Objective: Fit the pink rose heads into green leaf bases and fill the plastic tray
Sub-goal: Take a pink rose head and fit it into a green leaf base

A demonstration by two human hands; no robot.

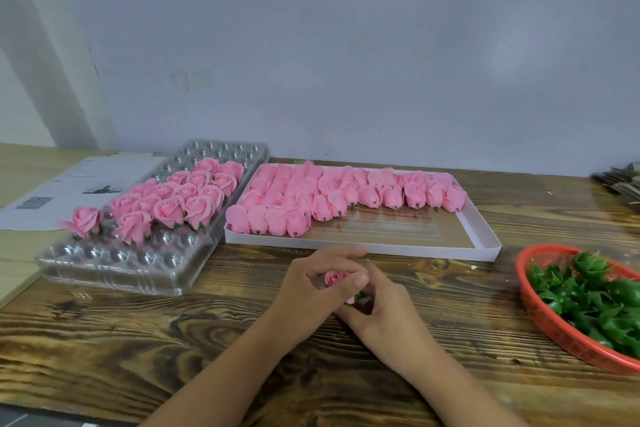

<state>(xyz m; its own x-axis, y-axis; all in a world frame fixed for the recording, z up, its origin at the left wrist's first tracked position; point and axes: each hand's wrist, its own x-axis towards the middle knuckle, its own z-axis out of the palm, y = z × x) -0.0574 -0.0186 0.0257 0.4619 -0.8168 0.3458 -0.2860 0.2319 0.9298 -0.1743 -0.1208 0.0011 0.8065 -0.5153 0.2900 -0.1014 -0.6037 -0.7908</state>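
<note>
Both hands meet at the middle of the table. My left hand curls round a pink rose head, whose top peeps out between the fingers. My right hand grips a green leaf base right under the rose; most of the base is hidden. The clear plastic tray lies at the left with several finished roses standing in its cups. A white box behind my hands holds several bare rose heads. At the right, a red basket holds green leaf bases.
A printed sheet of paper lies at the far left behind the tray. A dark stack of flat things sits at the far right edge. The wooden table backs onto a pale wall.
</note>
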